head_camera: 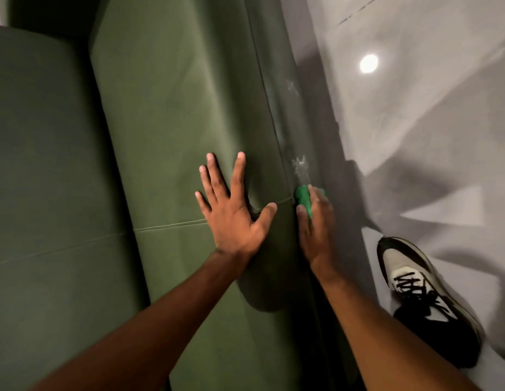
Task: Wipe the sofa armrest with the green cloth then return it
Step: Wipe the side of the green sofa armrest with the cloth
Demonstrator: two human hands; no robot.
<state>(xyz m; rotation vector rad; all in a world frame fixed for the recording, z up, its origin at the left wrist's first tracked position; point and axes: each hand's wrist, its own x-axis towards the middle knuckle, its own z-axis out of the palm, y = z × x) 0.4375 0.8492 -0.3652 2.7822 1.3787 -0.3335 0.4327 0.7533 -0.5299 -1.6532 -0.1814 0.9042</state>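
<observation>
Two hands on green sofa armrest [189,108]; left hand [234,210] splayed flat, right hand [316,227] clamping green cloth [303,197]

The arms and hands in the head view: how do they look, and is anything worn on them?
Both forearms are bare, with no sleeve in view. The left hand and the right hand show no glove, ring, watch or bracelet. Fingernails are short and plain. No markings are visible. Elsewhere, one foot wears a grey and black shoe with black laces.
</observation>
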